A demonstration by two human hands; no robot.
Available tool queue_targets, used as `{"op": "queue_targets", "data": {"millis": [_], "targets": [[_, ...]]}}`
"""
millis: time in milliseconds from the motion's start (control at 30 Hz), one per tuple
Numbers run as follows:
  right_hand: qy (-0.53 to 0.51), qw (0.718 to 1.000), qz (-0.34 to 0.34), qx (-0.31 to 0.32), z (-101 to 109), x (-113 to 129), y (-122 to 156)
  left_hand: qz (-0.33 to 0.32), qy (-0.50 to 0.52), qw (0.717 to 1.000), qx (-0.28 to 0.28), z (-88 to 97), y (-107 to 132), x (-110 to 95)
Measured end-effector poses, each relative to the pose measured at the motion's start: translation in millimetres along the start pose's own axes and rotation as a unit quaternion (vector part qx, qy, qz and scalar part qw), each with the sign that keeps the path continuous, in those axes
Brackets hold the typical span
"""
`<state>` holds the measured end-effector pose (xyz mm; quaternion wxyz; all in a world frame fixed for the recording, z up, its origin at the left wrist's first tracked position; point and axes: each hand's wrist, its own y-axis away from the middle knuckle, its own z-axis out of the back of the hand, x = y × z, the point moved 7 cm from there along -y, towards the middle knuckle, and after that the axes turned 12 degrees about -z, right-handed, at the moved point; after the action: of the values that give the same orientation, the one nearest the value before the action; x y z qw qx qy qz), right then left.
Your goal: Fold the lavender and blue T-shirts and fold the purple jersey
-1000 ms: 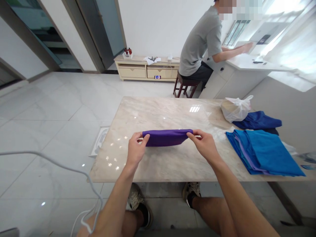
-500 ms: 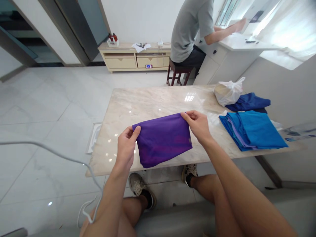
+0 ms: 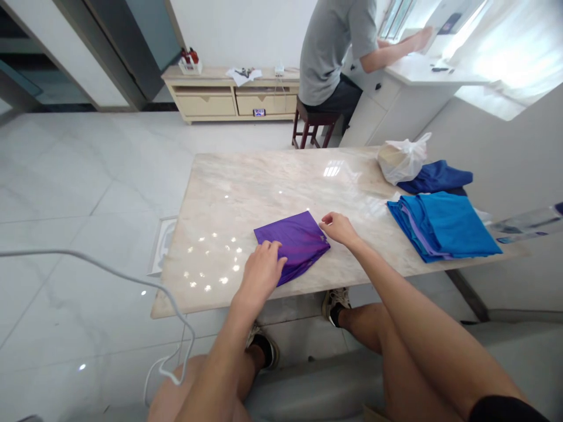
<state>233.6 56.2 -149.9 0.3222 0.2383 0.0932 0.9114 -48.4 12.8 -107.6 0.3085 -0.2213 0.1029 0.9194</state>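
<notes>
A folded purple cloth [image 3: 297,234] lies on the marble-topped table [image 3: 246,181] in front of me. My left hand [image 3: 263,266] rests palm down on the cloth's near left part, its fingers slightly apart and covering that corner. Just off the right edge of the cloth is my right hand [image 3: 338,227], holding nothing that I can see, with its fingers loosely bent and a small gap between thumb and fingertips. A small pale mark shows near the cloth's right corner.
To the right sit a stack of folded blue cloths [image 3: 448,225], a dark blue cloth [image 3: 437,176] and a white plastic bag [image 3: 402,161]. A grey cable [image 3: 109,272] hangs at the left. Beyond the table, a person [image 3: 328,53] sits on a stool [image 3: 314,120].
The purple cloth has gone from being held up by its two top corners to lying on the table. Both hands have let go of those corners; the left has moved onto the cloth.
</notes>
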Motion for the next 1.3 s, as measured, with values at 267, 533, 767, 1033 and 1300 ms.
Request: {"op": "queue_targets", "data": {"millis": [267,533,767,1033,1300], "targets": [[0.101,0.991,-0.028,0.083,-27,-8,9,-0.039,-0.047,0.984,0.170,-27.3,6,-31],[0.136,0.987,-0.022,0.087,-37,-11,9,-0.044,-0.010,0.983,0.181,-4.0,16,-37],[0.190,0.979,0.061,0.031,-37,-14,-8,0.053,-0.017,0.988,0.144,19.9,31,7],[0.142,0.984,0.066,0.091,-40,-7,-4,0.060,0.009,0.988,0.139,19.5,38,20],[0.019,0.991,0.017,0.130,-44,4,5,0.045,-0.006,0.992,0.117,22.6,27,7]]}}
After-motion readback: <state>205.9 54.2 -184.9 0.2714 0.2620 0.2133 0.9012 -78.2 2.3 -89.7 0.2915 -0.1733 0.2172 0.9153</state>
